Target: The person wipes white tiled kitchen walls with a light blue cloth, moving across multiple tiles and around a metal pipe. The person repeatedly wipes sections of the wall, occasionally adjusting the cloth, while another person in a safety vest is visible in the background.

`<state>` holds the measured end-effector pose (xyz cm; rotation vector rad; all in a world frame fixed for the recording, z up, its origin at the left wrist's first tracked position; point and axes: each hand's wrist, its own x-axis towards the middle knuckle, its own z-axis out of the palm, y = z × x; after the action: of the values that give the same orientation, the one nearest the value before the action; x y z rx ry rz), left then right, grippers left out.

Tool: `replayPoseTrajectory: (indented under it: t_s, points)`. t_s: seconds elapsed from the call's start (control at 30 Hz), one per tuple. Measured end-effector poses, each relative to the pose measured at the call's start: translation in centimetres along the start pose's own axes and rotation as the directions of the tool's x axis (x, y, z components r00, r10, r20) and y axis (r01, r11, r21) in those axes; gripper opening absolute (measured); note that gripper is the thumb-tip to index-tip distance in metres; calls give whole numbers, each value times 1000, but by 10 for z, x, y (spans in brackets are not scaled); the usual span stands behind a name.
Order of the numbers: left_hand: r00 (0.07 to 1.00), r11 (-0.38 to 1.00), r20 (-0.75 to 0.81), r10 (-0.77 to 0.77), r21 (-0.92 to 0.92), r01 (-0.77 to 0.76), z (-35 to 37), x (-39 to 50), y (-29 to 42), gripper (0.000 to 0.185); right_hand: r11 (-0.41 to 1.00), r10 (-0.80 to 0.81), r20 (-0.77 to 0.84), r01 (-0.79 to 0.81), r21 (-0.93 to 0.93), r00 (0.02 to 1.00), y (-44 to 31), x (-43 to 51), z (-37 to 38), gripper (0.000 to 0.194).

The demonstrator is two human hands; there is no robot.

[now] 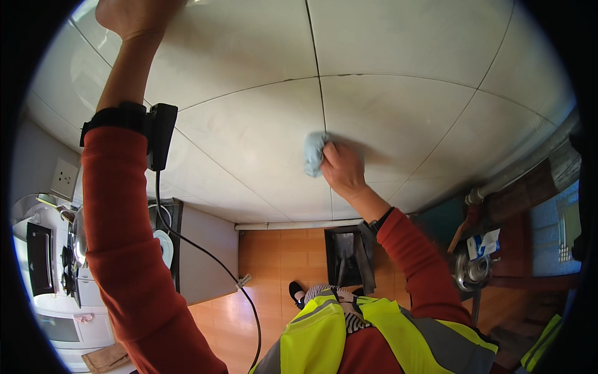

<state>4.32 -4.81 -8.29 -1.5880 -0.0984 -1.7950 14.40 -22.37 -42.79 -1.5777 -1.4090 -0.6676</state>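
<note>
My right hand (pixel 345 169) is closed around a bunched light-blue cloth (pixel 316 154), pressed against the white tiled wall (pixel 243 135) beside a dark vertical joint. My left arm reaches up at the left, with a black strap and a black device (pixel 162 136) on the forearm and a cable running down from it. Of my left hand (pixel 138 16) only the part near the wrist shows at the top edge; its fingers are cut off from view, so what it touches cannot be seen.
A black open box (pixel 349 255) stands on the wooden floor (pixel 261 262) below. At the right are a metal pot (pixel 472 271) and a pipe (pixel 509 180). A wall socket (pixel 64 179) and a counter with a plate (pixel 164 248) lie at the left.
</note>
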Motion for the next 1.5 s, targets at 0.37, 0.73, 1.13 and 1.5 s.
replayPoseTrajectory:
  t_s: [0.37,0.73,1.13,1.5]
  points:
    - [1000,998,-14,3,-59,-4,0,2,1,20,973,176,93,-187,132,980,4,-11,-15,6]
    - [999,994,-50,-15,-113,9,-2,4,5,22,998,-42,6,42,-53,999,-20,58,-20,14]
    - [997,991,-72,11,-133,-21,-4,4,3,19,960,-147,-42,133,-248,988,-20,80,-35,9]
    - [999,989,6,-32,-146,32,-7,5,0,14,952,-68,46,79,-297,997,-37,42,-34,13]
